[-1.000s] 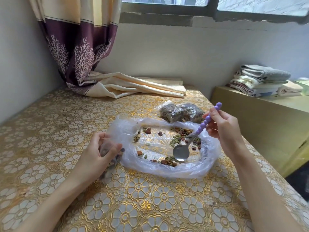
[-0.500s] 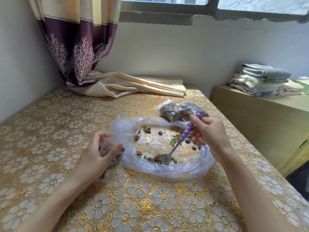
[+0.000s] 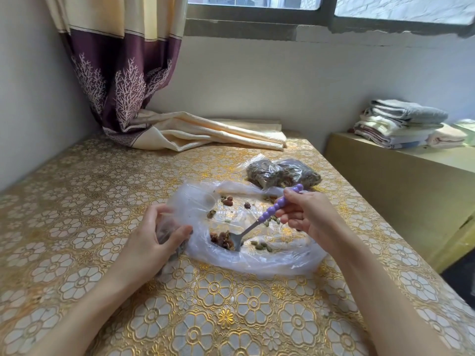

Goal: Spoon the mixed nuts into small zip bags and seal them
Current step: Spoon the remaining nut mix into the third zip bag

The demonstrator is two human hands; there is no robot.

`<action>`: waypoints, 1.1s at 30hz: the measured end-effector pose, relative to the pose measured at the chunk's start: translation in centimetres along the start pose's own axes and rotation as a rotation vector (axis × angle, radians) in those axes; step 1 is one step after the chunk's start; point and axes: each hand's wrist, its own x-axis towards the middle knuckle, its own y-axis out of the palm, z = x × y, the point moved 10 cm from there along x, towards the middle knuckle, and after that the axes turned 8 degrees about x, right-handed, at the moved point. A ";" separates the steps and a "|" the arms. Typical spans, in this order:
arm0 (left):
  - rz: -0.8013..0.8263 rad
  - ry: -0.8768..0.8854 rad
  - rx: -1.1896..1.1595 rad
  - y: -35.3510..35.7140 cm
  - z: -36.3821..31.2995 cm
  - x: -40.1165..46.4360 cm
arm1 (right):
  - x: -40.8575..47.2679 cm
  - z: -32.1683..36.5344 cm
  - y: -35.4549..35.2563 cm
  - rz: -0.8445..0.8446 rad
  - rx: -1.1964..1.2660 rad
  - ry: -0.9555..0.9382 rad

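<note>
A large clear plastic bag (image 3: 257, 260) lies spread open on the gold flowered tablecloth, with scattered mixed nuts (image 3: 226, 201) on it. My right hand (image 3: 305, 214) grips the purple beaded handle of a metal spoon (image 3: 272, 211). The spoon's bowl sits low at the bag's near left, against a small heap of nuts (image 3: 222, 240). My left hand (image 3: 151, 240) holds a small zip bag (image 3: 167, 227) just left of the big bag; some nuts show dimly inside it. Behind the big bag lie filled zip bags (image 3: 280, 174) of nuts.
A folded cream cloth (image 3: 210, 132) and a purple curtain (image 3: 120, 73) are at the table's back left. The table's right edge (image 3: 359, 201) drops off beside a lower yellow cabinet (image 3: 401, 181) with stacked towels (image 3: 401, 122).
My right hand has moved left and toward me, sweeping the spoon's bowl across the big bag to the nut heap at its near left. My left hand has stayed on the small bag.
</note>
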 end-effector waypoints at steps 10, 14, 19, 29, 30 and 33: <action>0.020 0.032 0.028 0.1 -0.7 -0.1 | -0.7 3.5 -2.3 -0.151 0.278 -0.249; 0.021 0.043 0.053 0.2 -0.4 0.0 | -1.5 4.8 -0.6 -0.118 0.298 -0.353; -0.003 0.059 0.063 0.1 -0.4 0.0 | -2.4 4.9 2.9 -0.072 0.282 -0.396; 0.016 0.031 -0.012 0.2 -0.1 0.2 | -5.4 5.8 8.6 0.249 0.001 -0.650; 0.015 0.025 -0.011 0.2 -0.1 0.2 | -5.5 5.8 8.7 0.266 0.003 -0.652; 0.010 0.004 -0.017 0.1 0.1 0.2 | -5.4 6.1 7.9 0.243 0.058 -0.662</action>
